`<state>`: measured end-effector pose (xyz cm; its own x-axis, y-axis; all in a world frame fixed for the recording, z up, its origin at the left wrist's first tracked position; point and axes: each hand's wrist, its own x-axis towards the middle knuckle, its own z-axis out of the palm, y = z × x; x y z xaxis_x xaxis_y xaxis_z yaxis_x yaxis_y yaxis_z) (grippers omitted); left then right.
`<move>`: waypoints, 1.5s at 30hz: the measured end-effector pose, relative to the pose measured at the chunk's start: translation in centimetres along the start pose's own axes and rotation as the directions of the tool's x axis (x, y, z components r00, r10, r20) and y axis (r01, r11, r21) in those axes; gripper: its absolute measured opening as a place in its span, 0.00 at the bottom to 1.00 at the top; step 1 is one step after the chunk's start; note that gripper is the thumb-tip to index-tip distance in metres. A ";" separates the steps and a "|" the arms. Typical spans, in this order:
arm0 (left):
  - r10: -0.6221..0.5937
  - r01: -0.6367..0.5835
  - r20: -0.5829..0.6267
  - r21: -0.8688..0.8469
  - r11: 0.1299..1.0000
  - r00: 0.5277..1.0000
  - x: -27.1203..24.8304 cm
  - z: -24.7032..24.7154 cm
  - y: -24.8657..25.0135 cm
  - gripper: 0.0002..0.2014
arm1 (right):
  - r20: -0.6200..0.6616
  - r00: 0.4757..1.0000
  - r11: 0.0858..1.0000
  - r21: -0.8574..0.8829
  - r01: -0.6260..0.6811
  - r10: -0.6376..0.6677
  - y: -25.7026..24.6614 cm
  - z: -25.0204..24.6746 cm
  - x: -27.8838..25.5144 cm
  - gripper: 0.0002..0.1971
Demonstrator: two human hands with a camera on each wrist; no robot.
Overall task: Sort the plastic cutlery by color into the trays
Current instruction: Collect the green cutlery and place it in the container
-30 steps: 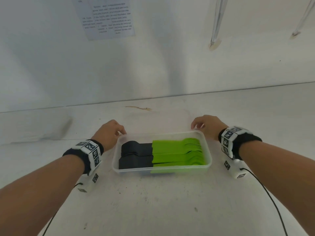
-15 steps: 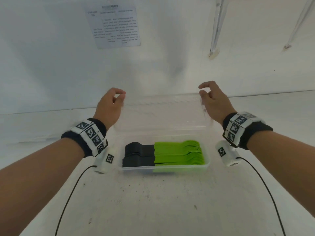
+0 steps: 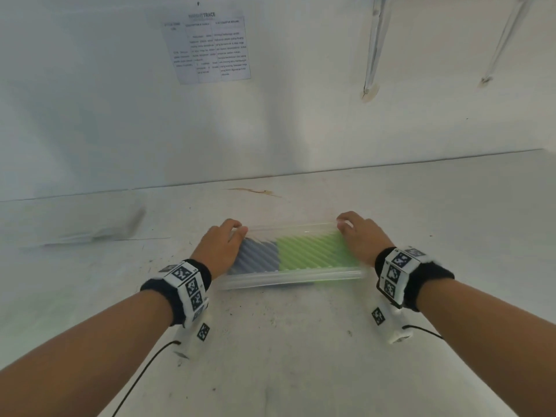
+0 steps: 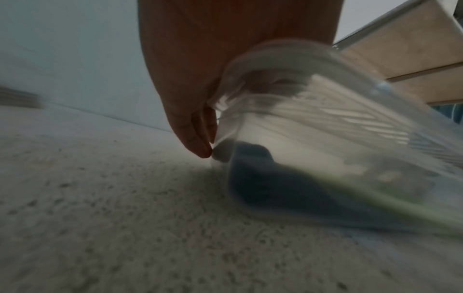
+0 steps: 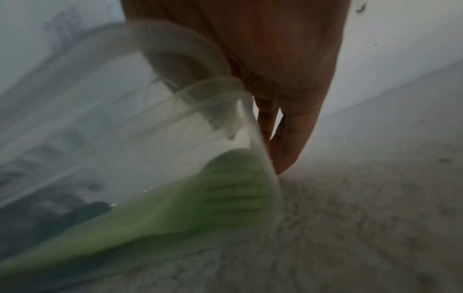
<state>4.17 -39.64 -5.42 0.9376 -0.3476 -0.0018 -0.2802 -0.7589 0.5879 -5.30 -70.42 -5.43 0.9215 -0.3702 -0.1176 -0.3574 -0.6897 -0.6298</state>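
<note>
A clear plastic tray [image 3: 288, 279] sits on the white table and holds black cutlery [image 3: 255, 258] on its left and green cutlery [image 3: 313, 251] on its right. A clear ribbed lid [image 3: 301, 231] lies over it, blurred. My left hand [image 3: 237, 233] grips the lid's left end and my right hand [image 3: 346, 225] grips its right end. In the left wrist view the left hand's fingers [image 4: 195, 134] point down beside the tray wall [image 4: 250, 128], with black cutlery [image 4: 263, 182] behind it. The right wrist view shows green forks [image 5: 220, 190] behind the wall, beside the right hand's fingers [image 5: 288, 138].
A printed paper sheet [image 3: 210, 46] hangs on the white wall behind the table. Two metal rods [image 3: 373, 55] run down the wall at the upper right. A brown stain [image 3: 255, 191] marks the table just beyond the tray. Wrist cables trail toward me.
Both hands held the clear lid up in the air above the open tray half a second ago; they have come down and the lid now covers the cutlery.
</note>
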 end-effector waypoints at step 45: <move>-0.018 0.007 -0.142 -0.076 0.997 0.990 0.8 1.5 0.4 0.21 | -0.162 0.984 0.996 -0.031 -0.080 0.074 -1.1 0.0 -0.4 0.19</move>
<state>4.52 -41.09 -6.38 0.9622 -0.2522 0.1024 -0.2569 -0.7171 0.6479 -5.23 -69.53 -4.70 0.8558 -0.5159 -0.0377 -0.4341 -0.6767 -0.5946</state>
